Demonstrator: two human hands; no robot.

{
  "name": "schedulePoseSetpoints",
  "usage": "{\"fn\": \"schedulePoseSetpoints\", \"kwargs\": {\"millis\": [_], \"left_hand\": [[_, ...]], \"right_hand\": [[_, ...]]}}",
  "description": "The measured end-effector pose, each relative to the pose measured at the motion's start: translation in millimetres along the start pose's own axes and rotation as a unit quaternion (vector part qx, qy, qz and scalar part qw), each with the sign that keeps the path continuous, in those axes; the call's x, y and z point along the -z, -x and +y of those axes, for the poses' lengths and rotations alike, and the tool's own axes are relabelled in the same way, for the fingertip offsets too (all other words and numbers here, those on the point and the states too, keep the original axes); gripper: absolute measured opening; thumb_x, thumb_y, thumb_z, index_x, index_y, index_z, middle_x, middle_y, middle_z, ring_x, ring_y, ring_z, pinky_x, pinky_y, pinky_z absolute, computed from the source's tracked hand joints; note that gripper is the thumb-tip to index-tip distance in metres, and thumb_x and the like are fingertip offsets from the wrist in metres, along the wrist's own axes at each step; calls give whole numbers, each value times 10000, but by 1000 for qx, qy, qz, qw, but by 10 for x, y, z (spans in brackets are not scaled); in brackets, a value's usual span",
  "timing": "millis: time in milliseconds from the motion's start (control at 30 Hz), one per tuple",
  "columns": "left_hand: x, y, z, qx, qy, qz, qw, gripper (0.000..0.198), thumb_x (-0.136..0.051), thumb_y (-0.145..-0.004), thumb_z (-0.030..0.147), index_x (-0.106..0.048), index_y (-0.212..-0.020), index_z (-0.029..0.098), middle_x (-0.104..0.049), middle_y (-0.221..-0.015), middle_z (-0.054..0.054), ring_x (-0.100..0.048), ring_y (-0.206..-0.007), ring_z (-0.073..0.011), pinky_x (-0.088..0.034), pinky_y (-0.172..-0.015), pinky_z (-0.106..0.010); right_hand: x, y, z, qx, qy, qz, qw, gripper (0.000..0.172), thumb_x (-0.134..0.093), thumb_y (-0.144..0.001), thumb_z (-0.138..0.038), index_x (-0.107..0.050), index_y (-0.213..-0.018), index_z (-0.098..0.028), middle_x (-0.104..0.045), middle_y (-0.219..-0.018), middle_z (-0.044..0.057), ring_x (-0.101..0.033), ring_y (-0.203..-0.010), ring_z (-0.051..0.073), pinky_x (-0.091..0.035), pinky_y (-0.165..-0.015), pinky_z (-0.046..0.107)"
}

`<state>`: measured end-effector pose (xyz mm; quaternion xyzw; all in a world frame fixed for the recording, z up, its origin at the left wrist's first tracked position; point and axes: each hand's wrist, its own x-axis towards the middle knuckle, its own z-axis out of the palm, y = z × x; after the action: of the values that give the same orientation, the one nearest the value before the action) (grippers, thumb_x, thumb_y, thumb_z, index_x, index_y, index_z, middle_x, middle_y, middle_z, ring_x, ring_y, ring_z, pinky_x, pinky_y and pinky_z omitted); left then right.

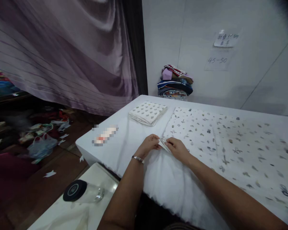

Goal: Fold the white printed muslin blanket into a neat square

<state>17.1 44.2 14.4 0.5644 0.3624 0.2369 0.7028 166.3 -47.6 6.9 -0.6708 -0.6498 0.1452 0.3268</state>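
A large white cloth [240, 143] printed with small leaf and insect shapes lies spread over the right part of the table. Its near left corner is pinched between the fingers of my right hand [176, 147]. My left hand [150, 142], with a bracelet at the wrist, is closed on the same corner edge from the left. Behind my hands lies a folded white cloth [148, 112] with a small grey-green print, in a flat stack.
The table [124, 140] has a white cover. A clear jar with a black lid [75, 190] lies on a lower surface at the near left. Folded fabrics [175, 84] are piled by the wall. A purple curtain [98, 64] hangs left; bags and scraps litter the floor.
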Motion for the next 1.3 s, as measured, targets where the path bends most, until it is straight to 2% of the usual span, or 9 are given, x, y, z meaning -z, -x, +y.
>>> {"fn": "schedulePoseSetpoints", "kwargs": {"millis": [133,300,467,667,800,900,1000,1167,1300], "left_hand": [[-6,-1,-3,-5,-15,0,1000,221,-603,-682,169,-491,-871,147,-579,-590,21,-588,-518,-93,-455,-529,-191],[18,-20,-21,-3,-1,-19,1000,263,-600,-678,179,-471,-908,159,-607,-623,10,-619,-545,-118,-489,-569,-225],[8,-44,-42,7,-14,-6,1000,275,-617,-730,367,-472,-858,171,-564,-631,31,-604,-519,-115,-486,-545,-238],[-17,-99,-120,6,-156,65,986,213,-599,-699,228,-475,-862,169,-537,-587,50,-510,-467,-81,-406,-487,-201],[17,-156,-160,-47,-345,130,928,208,-526,-679,157,-474,-880,182,-529,-569,51,-511,-518,-110,-349,-498,-215],[31,-189,-156,-54,-434,146,887,237,-507,-690,192,-482,-925,186,-576,-622,26,-561,-622,-145,-354,-553,-236],[33,-208,-144,-34,-469,151,869,288,-504,-698,240,-484,-980,186,-612,-696,2,-581,-684,-169,-362,-586,-251],[29,-230,-139,-21,-498,153,853,352,-509,-698,282,-486,-1037,193,-637,-774,-16,-591,-724,-185,-371,-599,-260],[2,-224,-105,-13,-509,152,847,363,-512,-693,283,-496,-1043,192,-645,-788,-21,-596,-748,-193,-391,-613,-264]], "right_hand": [[-23,33,-63,34,63,41,997,236,-367,-929,-301,-560,-841,-197,-576,-814,16,-531,-762,138,-363,-652,243],[-50,52,-140,71,182,2,981,211,-357,-936,-251,-558,-943,-187,-581,-913,49,-535,-812,151,-350,-629,244],[-61,53,-181,86,247,-40,964,189,-381,-923,-210,-567,-923,-173,-573,-909,60,-525,-813,169,-348,-608,256],[-111,122,-231,101,241,-42,964,191,-411,-912,-219,-564,-1003,-150,-575,-933,75,-508,-860,192,-385,-691,291],[0,330,-82,115,241,-42,963,190,-445,-892,-221,-584,-1001,-152,-582,-960,78,-495,-890,202,-388,-737,312],[219,631,170,88,241,-43,966,236,-396,-913,-216,-609,-1000,-163,-598,-946,83,-504,-870,192,-397,-745,316],[543,1075,512,56,242,-23,968,277,-371,-929,-238,-624,-1019,-172,-615,-964,91,-527,-859,187,-423,-751,325],[1181,2077,1099,52,314,31,948,306,-406,-917,-263,-602,-1140,-189,-590,-1136,120,-532,-1023,228,-451,-843,389],[1689,2954,1461,-25,375,64,924,325,-435,-896,-314,-608,-1151,-213,-582,-1179,109,-546,-1047,243,-448,-887,415]]}}
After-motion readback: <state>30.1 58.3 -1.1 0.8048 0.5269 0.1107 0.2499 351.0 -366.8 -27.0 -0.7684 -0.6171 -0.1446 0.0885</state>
